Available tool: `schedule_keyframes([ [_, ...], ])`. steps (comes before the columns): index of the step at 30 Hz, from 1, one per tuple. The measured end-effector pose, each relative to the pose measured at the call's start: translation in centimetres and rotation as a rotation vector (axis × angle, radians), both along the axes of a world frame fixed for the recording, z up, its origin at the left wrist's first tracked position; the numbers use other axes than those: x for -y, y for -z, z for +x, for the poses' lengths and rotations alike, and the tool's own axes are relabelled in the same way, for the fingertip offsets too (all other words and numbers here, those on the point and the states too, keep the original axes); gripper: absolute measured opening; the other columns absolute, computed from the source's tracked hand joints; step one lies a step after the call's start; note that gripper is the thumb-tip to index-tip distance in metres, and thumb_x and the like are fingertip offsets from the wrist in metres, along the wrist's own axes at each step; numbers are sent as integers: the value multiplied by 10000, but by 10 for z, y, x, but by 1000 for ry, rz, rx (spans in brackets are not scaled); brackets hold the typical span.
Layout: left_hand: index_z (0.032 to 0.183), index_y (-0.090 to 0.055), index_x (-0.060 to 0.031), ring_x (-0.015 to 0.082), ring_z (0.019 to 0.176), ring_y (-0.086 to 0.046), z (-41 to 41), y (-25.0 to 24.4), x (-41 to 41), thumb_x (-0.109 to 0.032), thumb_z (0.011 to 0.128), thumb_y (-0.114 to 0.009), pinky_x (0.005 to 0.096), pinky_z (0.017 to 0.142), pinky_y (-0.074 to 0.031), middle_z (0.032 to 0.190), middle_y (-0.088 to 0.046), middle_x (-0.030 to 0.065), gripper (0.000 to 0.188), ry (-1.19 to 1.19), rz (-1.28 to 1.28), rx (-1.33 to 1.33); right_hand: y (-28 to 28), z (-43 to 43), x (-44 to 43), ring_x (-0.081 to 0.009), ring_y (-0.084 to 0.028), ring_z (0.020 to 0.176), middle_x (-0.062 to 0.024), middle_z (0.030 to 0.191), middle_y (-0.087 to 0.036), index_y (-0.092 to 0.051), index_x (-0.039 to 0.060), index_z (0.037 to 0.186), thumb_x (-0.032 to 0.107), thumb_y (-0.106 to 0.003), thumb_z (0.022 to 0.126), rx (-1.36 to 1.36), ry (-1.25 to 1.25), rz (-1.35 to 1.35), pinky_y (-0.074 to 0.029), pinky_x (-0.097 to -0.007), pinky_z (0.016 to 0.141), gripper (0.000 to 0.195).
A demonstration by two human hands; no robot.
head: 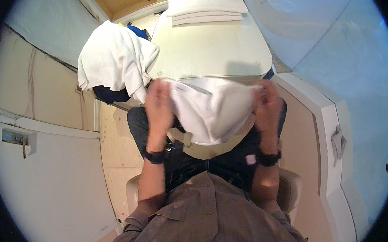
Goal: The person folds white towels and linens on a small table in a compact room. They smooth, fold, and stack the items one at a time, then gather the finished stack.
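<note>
A white cloth point(215, 109), likely a towel, hangs stretched between my two hands above my lap, just in front of the table's near edge. My left hand point(160, 101) grips its left upper corner. On the other side, my right hand point(267, 102) pinches the right upper corner. Both hands are blurred, so the exact finger positions are unclear. The cloth sags in folds in the middle, and its lower edge falls between my knees. Left of my left hand, a heap of loose white cloths point(114, 58) reaches close to my fingers.
A pale table point(209, 51) with rounded corners stands before me. Folded white cloths point(207, 9) lie stacked at its far end. Dark fabric point(111, 95) and a blue item point(137, 31) show around the heap. A white door point(48, 178) is at left, a ledged wall point(325, 130) at right.
</note>
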State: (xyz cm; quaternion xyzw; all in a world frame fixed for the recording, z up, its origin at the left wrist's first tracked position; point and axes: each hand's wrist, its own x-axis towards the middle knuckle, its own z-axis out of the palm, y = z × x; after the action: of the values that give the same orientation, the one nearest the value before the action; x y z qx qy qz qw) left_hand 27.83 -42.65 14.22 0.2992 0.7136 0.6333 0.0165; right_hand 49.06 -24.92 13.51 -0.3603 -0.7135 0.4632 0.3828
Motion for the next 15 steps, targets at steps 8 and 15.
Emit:
schedule_keyframes([
  [8,893,-592,-41,51,772,-397,-75,0,-10,-273,1072,-519,221,709,-368,829,-529,-60,302,-48,386,197,23,0,-88,-57,-487,750,32,848,-591,-660,21,1036,194,-613,1001,-352,182,-14,-406,-214,673,183],
  [15,958,-607,-53,66,816,-453,-85,-7,-6,-301,1075,-512,232,781,-398,881,-558,-33,290,56,427,243,6,-3,-81,-37,-477,676,28,815,-586,-663,-3,1049,198,-645,976,-337,165,35,-383,-204,582,215],
])
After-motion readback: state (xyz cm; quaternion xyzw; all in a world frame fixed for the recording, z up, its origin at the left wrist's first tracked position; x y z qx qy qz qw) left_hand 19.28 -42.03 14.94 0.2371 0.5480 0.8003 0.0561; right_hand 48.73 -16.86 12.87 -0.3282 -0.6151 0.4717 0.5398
